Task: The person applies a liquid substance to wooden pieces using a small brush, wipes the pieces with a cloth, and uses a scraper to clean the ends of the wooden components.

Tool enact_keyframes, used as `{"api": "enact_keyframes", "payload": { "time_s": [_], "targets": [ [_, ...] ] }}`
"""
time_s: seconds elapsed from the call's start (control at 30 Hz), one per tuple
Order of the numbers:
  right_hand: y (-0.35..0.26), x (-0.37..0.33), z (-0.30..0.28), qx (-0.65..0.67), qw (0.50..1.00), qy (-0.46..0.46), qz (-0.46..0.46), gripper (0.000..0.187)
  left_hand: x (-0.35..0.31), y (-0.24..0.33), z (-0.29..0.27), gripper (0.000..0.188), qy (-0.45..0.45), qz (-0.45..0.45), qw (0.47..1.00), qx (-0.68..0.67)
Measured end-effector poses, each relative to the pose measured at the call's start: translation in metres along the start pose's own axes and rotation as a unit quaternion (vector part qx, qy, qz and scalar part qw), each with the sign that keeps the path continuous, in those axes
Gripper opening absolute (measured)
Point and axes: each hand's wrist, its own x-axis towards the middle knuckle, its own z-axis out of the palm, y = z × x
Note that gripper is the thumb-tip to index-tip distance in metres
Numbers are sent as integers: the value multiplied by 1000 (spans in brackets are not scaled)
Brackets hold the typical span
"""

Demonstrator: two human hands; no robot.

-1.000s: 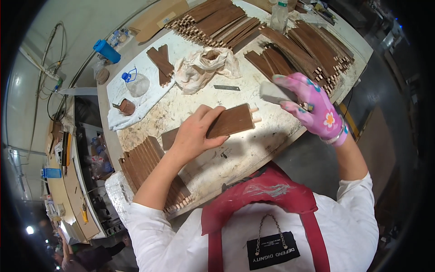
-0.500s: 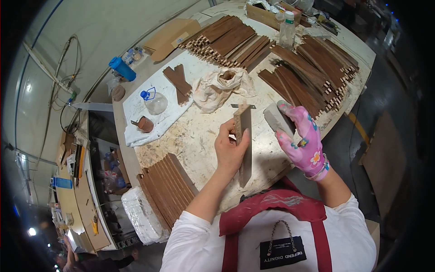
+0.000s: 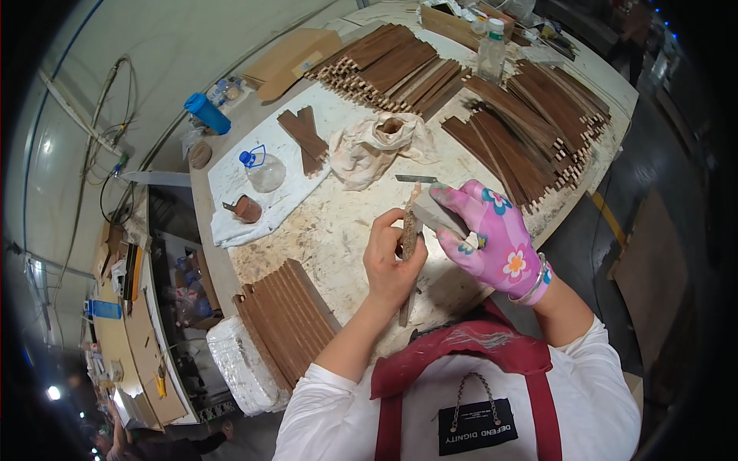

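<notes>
My bare left hand [image 3: 390, 260] grips a brown wooden slat [image 3: 410, 233] by its middle, with a pale dowel end showing at the top. My right hand [image 3: 503, 250], in a pink flowered glove, is closed around a grey sanding block [image 3: 438, 215]. The block's near face meets the upper part of the slat, or lies just in front of it. Beyond the hands, a thin metal strip [image 3: 415, 178] lies on the worktable [image 3: 307, 238]. A crumpled cream cloth [image 3: 357, 157] is behind that.
Stacked slats [image 3: 284, 319] stand at the left front; more slat piles [image 3: 392, 69] lie at the back and right [image 3: 530, 123]. A clear jug [image 3: 265, 175], a small brown pot [image 3: 247, 209] and crossed slats [image 3: 304, 138] rest on a white cloth [image 3: 231, 173]. A bottle [image 3: 490, 54] stands behind.
My right hand has moved left with the sanding block, up to the slat. The slat has turned in my left hand, so its narrow edge now shows more than its broad face.
</notes>
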Motion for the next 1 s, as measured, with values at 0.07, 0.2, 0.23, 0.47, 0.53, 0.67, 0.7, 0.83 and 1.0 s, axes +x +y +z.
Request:
{"api": "enact_keyframes", "payload": {
  "time_s": [0.07,0.2,0.23,0.47,0.53,0.67,0.7,0.83,1.0],
  "targets": [
    [7,3,-1,25,999,-28,23,40,-4,-2,-1,22,-2,6,1000,-13],
    [28,1,2,4,995,-44,93,37,-6,10,-10,19,-6,-40,994,-99],
    [31,0,4,5,995,-43,92,37,-4,11,-12,19,-6,-39,994,-98],
    [37,3,1,212,974,33,75,38,11,-10,-18,34,6,-330,742,-583],
    [28,2,4,218,975,13,52,38,11,-27,-14,33,13,-353,731,-583],
    [1,10,7,208,977,-42,6,40,1,-39,-8,38,-19,-370,621,-691],
    [-4,13,8,157,985,-65,-36,39,-6,-43,-10,39,-21,-393,571,-721],
    [-26,23,15,80,984,-97,-126,45,-11,-43,-8,40,22,-452,665,-595],
    [-17,28,24,-32,982,-69,-172,45,15,3,-2,40,80,-430,655,-617]
  ]
}}
